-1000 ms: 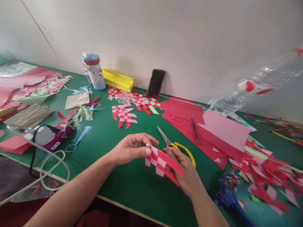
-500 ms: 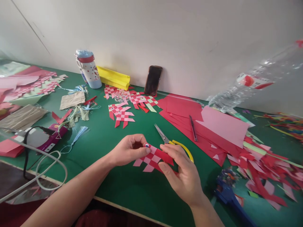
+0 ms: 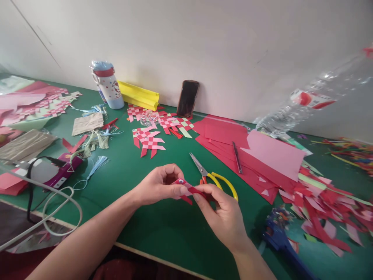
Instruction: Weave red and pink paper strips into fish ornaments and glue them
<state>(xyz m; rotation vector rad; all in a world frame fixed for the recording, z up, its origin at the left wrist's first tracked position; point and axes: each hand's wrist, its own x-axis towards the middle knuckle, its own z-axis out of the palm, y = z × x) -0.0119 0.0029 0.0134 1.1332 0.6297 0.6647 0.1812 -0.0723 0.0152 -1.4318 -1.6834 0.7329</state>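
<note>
A woven red-and-pink paper fish with a stuck-on eye is held between both hands above the green table. My left hand pinches its eye end between thumb and fingers. At the other end, my right hand grips the paper strips with thumb and fingertips, hiding part of them. The fish is tilted, so its checkered side is mostly out of sight. Just behind my right hand lie yellow-handled scissors, blades apart. Two finished-looking woven fish rest farther back.
Red and pink paper sheets, a pen and a heap of paper scraps cover the right. A blue glue gun sits near my right forearm. A phone and a bottle stand by the wall; cables run at left.
The paper fish has turned from showing its checkered face to a tilted, nearly edge-on view. My right hand's fingers have closed in on the strips and moved slightly left.
</note>
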